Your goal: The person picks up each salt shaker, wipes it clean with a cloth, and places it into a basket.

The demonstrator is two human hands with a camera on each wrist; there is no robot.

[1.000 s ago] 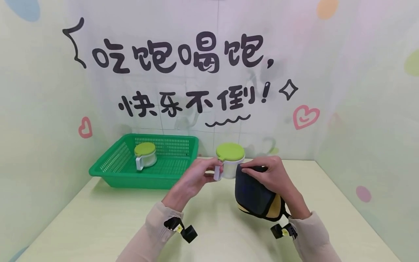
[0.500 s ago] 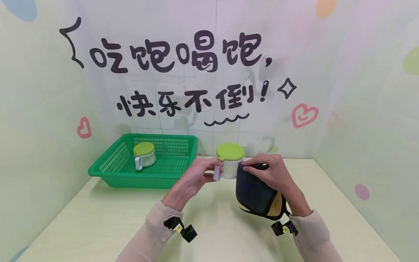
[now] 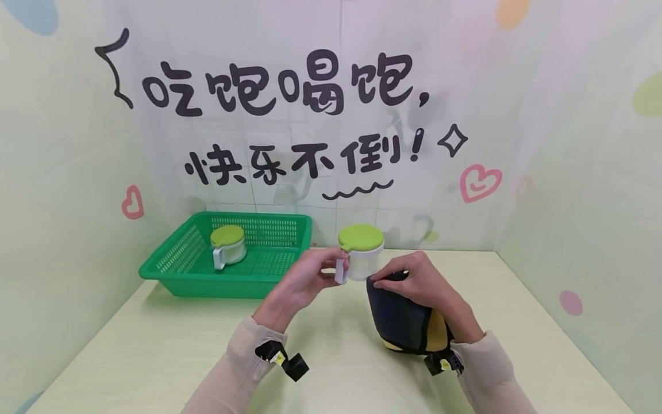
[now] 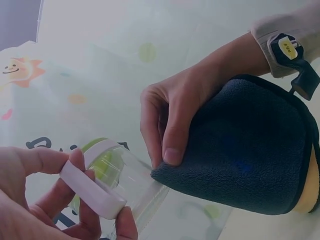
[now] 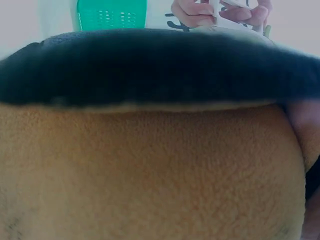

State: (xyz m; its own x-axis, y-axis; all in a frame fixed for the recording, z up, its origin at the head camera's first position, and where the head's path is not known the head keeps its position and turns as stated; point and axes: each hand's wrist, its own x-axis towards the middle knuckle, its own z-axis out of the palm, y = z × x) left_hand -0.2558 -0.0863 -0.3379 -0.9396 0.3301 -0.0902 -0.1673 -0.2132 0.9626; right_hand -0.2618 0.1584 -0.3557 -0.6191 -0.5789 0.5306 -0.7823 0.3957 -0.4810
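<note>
A clear seasoning jar [image 3: 366,265] with a green lid [image 3: 361,237] is held up above the table. My left hand [image 3: 309,277] grips its white handle [image 4: 94,191] between thumb and curled fingers. My right hand [image 3: 425,283] pinches one corner of a cloth [image 3: 397,317], dark navy on one face and tan on the other, with black edging. The cloth hangs bunched below the right hand, its pinched corner close to the jar's lower side; whether they touch I cannot tell. In the right wrist view the cloth's tan face [image 5: 150,170] fills most of the picture and hides the right fingertips.
A green plastic basket [image 3: 222,287] stands at the back left of the pale table [image 3: 320,368]. Inside it sits a second seasoning jar [image 3: 235,251] with a green lid and white handle. A printed curtain [image 3: 289,34] closes off the back and sides.
My right hand has moved a little left and down with the cloth, from the jar's side toward its lower edge. The jar has shifted slightly left in my left hand.
</note>
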